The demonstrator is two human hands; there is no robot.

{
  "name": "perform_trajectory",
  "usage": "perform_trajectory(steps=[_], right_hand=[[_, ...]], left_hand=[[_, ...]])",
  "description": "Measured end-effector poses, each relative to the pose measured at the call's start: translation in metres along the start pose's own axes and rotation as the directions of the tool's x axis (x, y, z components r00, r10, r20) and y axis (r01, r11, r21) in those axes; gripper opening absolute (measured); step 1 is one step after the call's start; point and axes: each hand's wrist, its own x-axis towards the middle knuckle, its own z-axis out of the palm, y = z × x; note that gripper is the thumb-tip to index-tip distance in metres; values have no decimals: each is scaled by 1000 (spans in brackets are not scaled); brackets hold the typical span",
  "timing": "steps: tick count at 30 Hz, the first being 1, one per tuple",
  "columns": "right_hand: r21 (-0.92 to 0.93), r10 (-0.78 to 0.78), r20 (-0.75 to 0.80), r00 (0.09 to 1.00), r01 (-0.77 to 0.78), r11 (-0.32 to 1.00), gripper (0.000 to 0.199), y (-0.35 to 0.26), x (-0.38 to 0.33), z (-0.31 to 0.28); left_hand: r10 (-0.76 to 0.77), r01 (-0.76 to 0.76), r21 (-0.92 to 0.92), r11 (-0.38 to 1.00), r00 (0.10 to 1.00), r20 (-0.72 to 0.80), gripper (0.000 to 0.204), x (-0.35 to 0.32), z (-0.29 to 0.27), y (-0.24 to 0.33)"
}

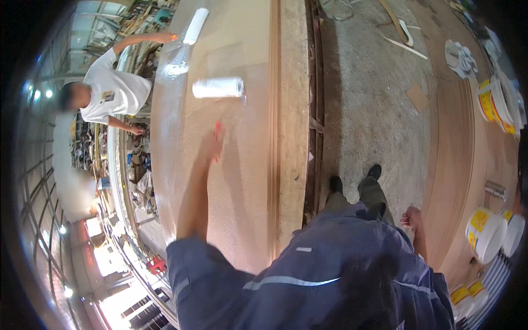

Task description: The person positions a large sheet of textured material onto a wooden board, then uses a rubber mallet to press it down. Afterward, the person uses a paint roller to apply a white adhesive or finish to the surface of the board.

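My left arm stretches over a wide brown wooden panel point(236, 198) wet with a glossy coat. My left hand point(210, 144), smeared by motion, is closed on the red handle of a paint roller. Beyond the hand, the white roller sleeve point(218, 88) lies crosswise on the wet surface. At my right side, low and away from the panel, hangs my right hand point(412, 218). Its fingers are loosely curled, and nothing shows in them. Farther along the panel, a co-worker's hand point(166, 37) holds another white paint roller point(196, 26) by an orange handle.
The co-worker point(118, 88) in a white shirt stands across the panel. A bare wooden edge point(293, 126) runs along my side. On the right are a stack of brown sheets point(454, 137), white buckets with yellow labels point(485, 234), a rag point(461, 59) and scrap strips point(404, 47) on the concrete floor.
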Motion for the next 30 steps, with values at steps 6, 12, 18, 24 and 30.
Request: perform_trajectory(steps=[6, 12, 18, 24, 30], right_hand=[[-87, -43, 143, 989, 56, 995, 19, -79, 93, -35], [-79, -227, 159, 961, 242, 967, 19, -220, 134, -39], [-103, -203, 185, 961, 225, 969, 22, -288, 127, -15], [-29, -81, 56, 995, 83, 996, 20, -280, 127, -8], [166, 8, -104, 995, 10, 986, 22, -262, 93, -2]], left_hand=[[-246, 246, -77, 966, 969, 20, 53, -240, 65, -81], [-215, 206, -91, 974, 970, -114, 51, -359, 109, -109], [-119, 121, 39, 992, 992, -52, 57, -216, 48, -36], [51, -49, 83, 995, 998, -22, 66, 49, -7, 109], [140, -143, 84, 986, 989, 43, 77, 250, -50, 316]])
